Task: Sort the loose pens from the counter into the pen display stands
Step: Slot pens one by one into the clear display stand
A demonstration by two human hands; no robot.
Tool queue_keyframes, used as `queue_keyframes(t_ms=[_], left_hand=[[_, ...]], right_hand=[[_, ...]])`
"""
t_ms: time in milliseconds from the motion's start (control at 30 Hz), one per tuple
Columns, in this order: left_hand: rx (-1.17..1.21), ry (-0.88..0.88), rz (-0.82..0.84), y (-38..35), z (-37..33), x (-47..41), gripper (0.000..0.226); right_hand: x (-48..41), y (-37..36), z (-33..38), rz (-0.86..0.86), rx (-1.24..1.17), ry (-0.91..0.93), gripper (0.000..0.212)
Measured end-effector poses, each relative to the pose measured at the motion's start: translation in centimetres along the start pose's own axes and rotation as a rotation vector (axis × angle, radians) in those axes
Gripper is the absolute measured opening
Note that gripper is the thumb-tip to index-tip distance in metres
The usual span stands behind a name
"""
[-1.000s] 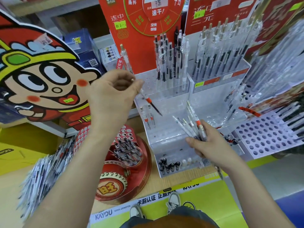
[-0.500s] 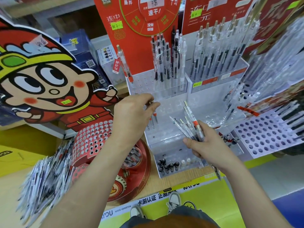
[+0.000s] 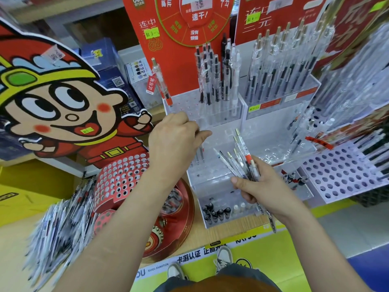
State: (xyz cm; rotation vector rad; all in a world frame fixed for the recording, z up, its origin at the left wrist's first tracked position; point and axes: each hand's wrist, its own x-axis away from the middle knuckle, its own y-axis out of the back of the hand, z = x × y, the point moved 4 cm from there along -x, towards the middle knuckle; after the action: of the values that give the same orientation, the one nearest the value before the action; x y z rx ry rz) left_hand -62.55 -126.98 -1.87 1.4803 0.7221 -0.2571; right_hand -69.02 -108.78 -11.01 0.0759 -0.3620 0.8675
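Lowered since earlier, left hand [image 3: 174, 142] seemingly pinches a pen [image 3: 201, 153] into the stand [image 3: 212, 182] mid-tier, best kept upright over one hole, while right hand [image 3: 268, 186] grips a pen bundle [image 3: 240, 160].

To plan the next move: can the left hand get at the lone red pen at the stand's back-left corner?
Probably yes. The left hand is just in front of the red pen, and nothing stands between them.
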Motion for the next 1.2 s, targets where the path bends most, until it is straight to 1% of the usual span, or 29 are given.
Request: queue_keyframes(t_ms=[67, 133, 300, 400, 467, 533, 600, 700, 767, 867, 933, 1000, 1067, 1100, 1133, 1200], left_hand=[[-0.020, -0.015, -0.010, -0.1, 0.0, 0.2, 0.039], [-0.027, -0.026, -0.042, -0.3, 0.1, 0.4, 0.032], [-0.091, -0.060, -0.107, -0.3, -0.1, 0.8, 0.026], [-0.088, -0.083, -0.133, -0.2, 0.0, 0.8, 0.027], [0.010, -0.083, -0.130, 0.2, -0.2, 0.9, 0.026], [0.205, -0.011, -0.075, 1.0, -0.6, 1.1, 0.028], [0.386, 0.107, 0.058, 1.6, -1.1, 1.2, 0.035], [0.508, 0.209, 0.278, 1.4, -1.5, 1.4, 0.039], [0.572, 0.270, 0.337, 1.3, -1.5, 1.5, 0.032], [0.665, 0.344, 0.377, 1.3, -1.1, 1.6, 0.016], [0.704, 0.366, 0.395, 1.4, -0.8, 1.6, 0.013], [0.728, 0.379, 0.372, 1.8, -0.6, 1.5, 0.011], [0.793, 0.432, 0.307, 2.3, -0.6, 1.4, 0.004], [0.859, 0.490, 0.261, 2.5, -0.6, 1.3, 0.003], [0.932, 0.563, 0.205, 2.8, -0.3, 1.1, 0.007], [1.026, 0.673, 0.056, 3.8, 0.7, 0.7, 0.009]], right_hand=[[0.0, -0.2, 0.0, 0.005, 0.007, -0.013, 0.039], [0.1, -0.4, 0.2, 0.017, 0.009, -0.013, 0.038], [0.6, -1.2, 0.8, 0.069, -0.006, 0.016, 0.025], [0.8, -1.5, 1.1, 0.071, -0.001, 0.014, 0.030], [0.9, -1.6, 1.2, 0.059, 0.038, 0.009, 0.037], [0.8, -1.7, 1.1, 0.064, 0.117, 0.028, 0.038], [0.7, -1.7, 1.2, 0.074, 0.204, 0.050, 0.037], [0.7, -1.9, 1.7, 0.088, 0.281, 0.091, 0.032], [0.8, -2.2, 2.1, 0.109, 0.332, 0.125, 0.030], [0.7, -2.4, 2.1, 0.127, 0.368, 0.145, 0.031], [0.8, -2.5, 2.1, 0.142, 0.380, 0.151, 0.027], [0.7, -2.6, 2.1, 0.157, 0.397, 0.163, 0.025], [0.7, -2.6, 2.2, 0.168, 0.415, 0.167, 0.028], [0.8, -2.5, 2.2, 0.171, 0.422, 0.161, 0.031], [0.8, -2.2, 2.1, 0.171, 0.425, 0.147, 0.032], [1.1, -1.3, 1.9, 0.167, 0.410, 0.101, 0.031]])
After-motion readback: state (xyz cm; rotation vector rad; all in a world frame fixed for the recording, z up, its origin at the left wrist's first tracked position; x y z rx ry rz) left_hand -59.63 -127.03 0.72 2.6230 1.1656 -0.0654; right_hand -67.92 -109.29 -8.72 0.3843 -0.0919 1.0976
